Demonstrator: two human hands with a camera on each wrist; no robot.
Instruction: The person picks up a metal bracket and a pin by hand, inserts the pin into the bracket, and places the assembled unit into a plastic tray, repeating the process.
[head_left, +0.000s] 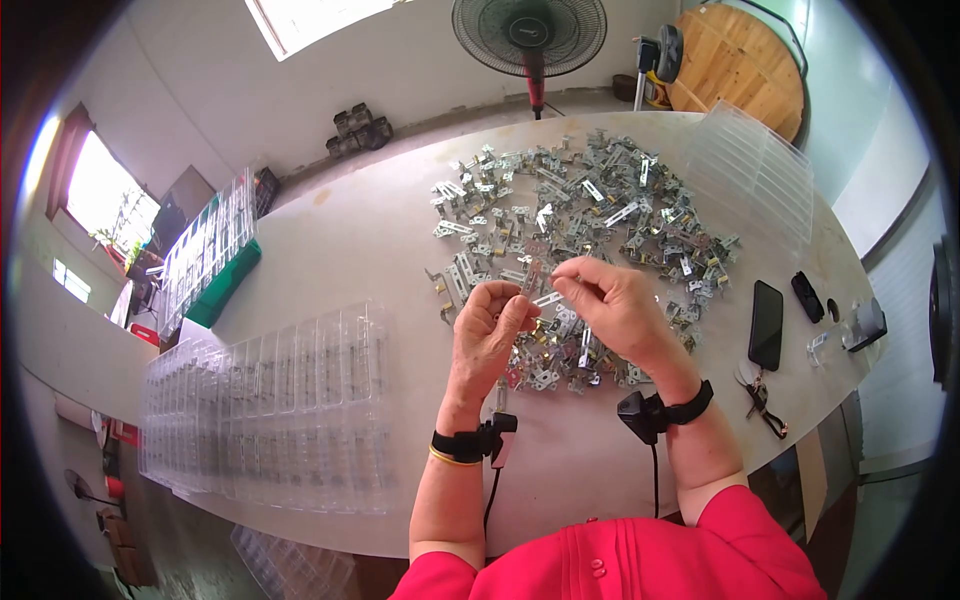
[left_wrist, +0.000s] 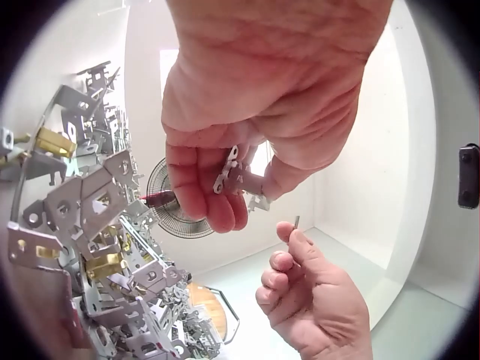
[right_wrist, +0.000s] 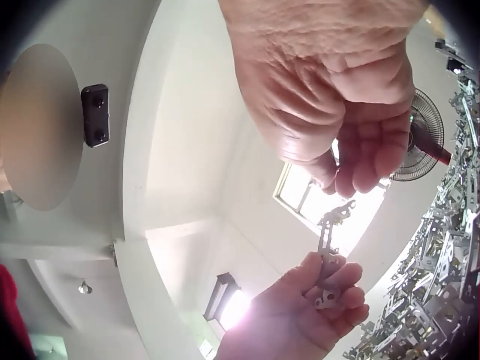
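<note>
Over the near edge of a heap of stamped metal brackets (head_left: 592,190), both hands are held close together. My left hand (head_left: 485,335) pinches one metal bracket (right_wrist: 325,244) between thumb and fingers; its slotted, notched end sticks out towards the other hand. My right hand (head_left: 622,308) pinches a small thin metal piece (left_wrist: 297,222) between thumb and forefinger, its tip showing above them. A gap separates the right fingertips from the bracket in the right wrist view. Some brackets in the heap carry brass-coloured parts (left_wrist: 56,142).
Clear compartment trays (head_left: 270,400) lie at the left, with another clear tray (head_left: 755,165) at the back right. A phone (head_left: 766,325), a black case (head_left: 807,297) and keys (head_left: 765,405) are at the right. Beyond the table stands a fan (head_left: 530,35).
</note>
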